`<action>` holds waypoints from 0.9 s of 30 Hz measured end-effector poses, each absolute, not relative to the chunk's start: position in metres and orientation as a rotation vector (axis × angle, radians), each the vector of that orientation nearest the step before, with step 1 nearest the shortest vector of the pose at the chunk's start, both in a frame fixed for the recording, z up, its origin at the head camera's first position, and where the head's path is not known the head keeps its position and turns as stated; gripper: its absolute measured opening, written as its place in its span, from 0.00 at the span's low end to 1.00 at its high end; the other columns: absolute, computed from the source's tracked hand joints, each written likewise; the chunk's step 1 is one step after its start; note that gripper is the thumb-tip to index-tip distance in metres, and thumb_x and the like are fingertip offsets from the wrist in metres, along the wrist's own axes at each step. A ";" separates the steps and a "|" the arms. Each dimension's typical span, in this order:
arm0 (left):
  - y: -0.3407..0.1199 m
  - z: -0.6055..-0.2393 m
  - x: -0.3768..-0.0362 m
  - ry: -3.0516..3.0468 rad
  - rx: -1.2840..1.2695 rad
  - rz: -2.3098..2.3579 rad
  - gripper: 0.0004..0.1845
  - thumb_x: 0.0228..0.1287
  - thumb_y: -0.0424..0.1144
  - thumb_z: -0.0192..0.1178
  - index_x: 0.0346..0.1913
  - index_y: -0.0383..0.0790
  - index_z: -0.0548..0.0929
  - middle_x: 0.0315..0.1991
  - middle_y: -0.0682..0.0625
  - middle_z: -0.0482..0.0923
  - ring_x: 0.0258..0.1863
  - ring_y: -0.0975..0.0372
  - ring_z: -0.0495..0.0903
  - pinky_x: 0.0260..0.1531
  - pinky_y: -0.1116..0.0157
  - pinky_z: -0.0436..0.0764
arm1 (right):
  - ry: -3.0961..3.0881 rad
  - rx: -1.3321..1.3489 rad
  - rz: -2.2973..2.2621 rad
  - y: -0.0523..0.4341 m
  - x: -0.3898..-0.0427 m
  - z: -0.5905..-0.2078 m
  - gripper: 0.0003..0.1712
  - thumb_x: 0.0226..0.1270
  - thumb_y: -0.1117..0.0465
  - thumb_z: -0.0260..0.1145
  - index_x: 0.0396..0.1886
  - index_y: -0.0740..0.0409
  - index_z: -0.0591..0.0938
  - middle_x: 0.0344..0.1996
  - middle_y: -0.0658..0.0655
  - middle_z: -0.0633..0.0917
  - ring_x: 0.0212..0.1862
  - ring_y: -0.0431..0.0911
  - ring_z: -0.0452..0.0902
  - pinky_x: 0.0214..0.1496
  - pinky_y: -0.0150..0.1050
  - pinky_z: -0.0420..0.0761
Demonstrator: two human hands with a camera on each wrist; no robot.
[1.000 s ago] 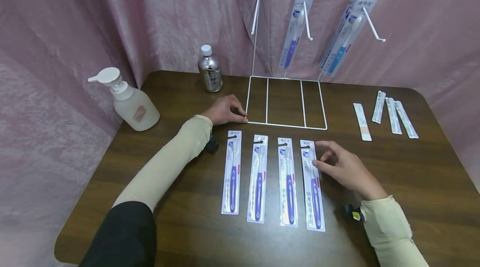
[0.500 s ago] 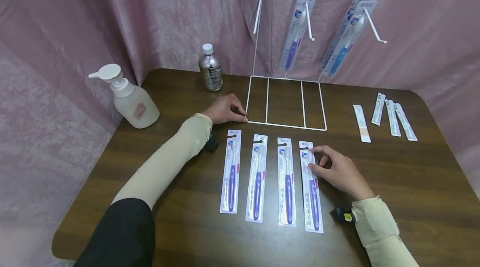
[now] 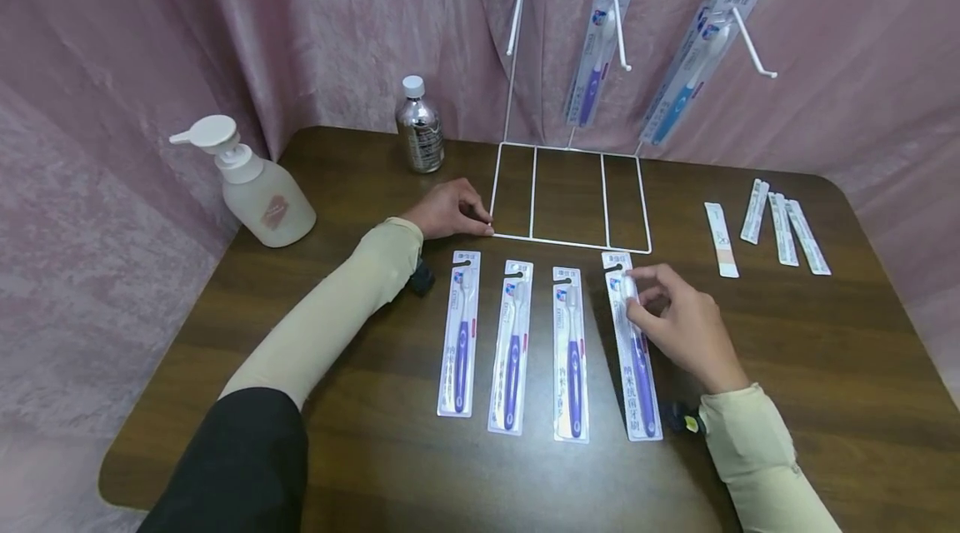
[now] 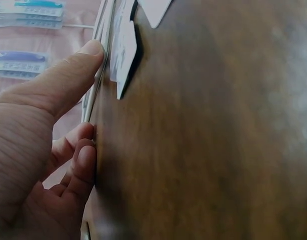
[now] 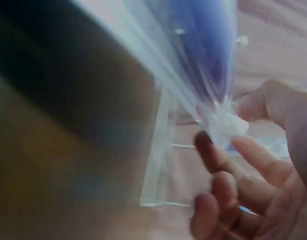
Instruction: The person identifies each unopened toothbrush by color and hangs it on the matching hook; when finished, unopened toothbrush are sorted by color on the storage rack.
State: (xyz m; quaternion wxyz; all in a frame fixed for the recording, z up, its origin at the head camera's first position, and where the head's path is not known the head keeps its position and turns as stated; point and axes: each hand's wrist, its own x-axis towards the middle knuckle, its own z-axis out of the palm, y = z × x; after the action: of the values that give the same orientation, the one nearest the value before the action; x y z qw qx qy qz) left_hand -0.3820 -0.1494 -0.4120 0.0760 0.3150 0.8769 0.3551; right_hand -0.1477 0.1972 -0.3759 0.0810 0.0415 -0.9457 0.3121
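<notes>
One toothbrush pack [image 3: 641, 375] between close-set right fingers [image 3: 647, 318], head forward, long axis aslant, wire rack [image 3: 532, 238] in left fingers [image 3: 471, 226].

Bench [image 3: 420, 475]: dark brown, streaked wood grain. Packaged toothbrushes [image 3: 574, 358] on it: purple handles, white-and-lilac cards. Far-right hanging pack [image 3: 693, 79]: blue handle. Rack [image 3: 533, 191]: white. Curtain [image 3: 360, 25]: dusty pink, mottled. Pump bottle [image 3: 268, 204]: milky white, pinkish label. Small bottle [image 3: 421, 135]: silver, white cap, dark lettering. Forearm sleeve [image 3: 337, 308]: pale cream. Lone strip [image 3: 721, 238]: white, peach band.

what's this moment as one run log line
left hand: holds wire rack at corner | right hand: pinches toothbrush pack | three other packs: lying on table
</notes>
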 end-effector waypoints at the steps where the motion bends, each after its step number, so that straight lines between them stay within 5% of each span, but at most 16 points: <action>1: -0.149 -0.411 -0.382 2.627 0.948 1.061 0.08 0.57 0.44 0.82 0.38 0.50 0.95 0.44 0.52 0.82 0.48 0.60 0.76 0.52 0.61 0.76 | -2.765 0.150 0.896 0.196 -0.148 -0.369 0.23 0.68 0.63 0.73 0.62 0.56 0.81 0.37 0.60 0.90 0.25 0.46 0.74 0.24 0.38 0.72; 5: -0.147 -0.410 -0.383 2.620 0.972 1.056 0.08 0.57 0.44 0.82 0.38 0.49 0.95 0.44 0.52 0.82 0.48 0.59 0.76 0.52 0.61 0.76 | -2.474 0.266 0.739 0.186 -0.159 -0.328 0.24 0.66 0.64 0.75 0.62 0.56 0.83 0.36 0.57 0.91 0.20 0.43 0.67 0.21 0.33 0.64; 13: -0.150 -0.411 -0.383 2.627 0.953 1.068 0.09 0.55 0.43 0.83 0.37 0.49 0.95 0.42 0.52 0.83 0.46 0.59 0.77 0.51 0.62 0.76 | -2.052 0.335 0.721 0.145 -0.203 -0.261 0.21 0.68 0.62 0.75 0.60 0.57 0.86 0.45 0.58 0.92 0.22 0.43 0.67 0.31 0.27 0.62; 21: -0.150 -0.412 -0.382 2.625 0.960 1.054 0.08 0.56 0.44 0.83 0.38 0.50 0.95 0.43 0.52 0.82 0.47 0.59 0.77 0.51 0.61 0.76 | -2.032 0.254 0.720 0.126 -0.233 -0.250 0.19 0.71 0.58 0.73 0.59 0.57 0.86 0.47 0.54 0.92 0.27 0.52 0.78 0.35 0.29 0.65; 27: -0.150 -0.410 -0.381 2.619 0.945 1.066 0.08 0.56 0.44 0.83 0.37 0.49 0.95 0.43 0.52 0.81 0.47 0.59 0.77 0.51 0.62 0.76 | -2.065 0.255 0.688 0.128 -0.251 -0.256 0.20 0.72 0.56 0.72 0.59 0.60 0.85 0.46 0.58 0.92 0.29 0.57 0.80 0.33 0.44 0.67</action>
State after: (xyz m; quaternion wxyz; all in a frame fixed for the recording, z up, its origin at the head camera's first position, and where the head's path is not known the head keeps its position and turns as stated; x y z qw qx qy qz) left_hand -0.3808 -0.1495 -0.4098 0.0802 0.3161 0.8756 0.3564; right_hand -0.2511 0.1278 -0.2557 0.4573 0.1035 -0.8381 0.2790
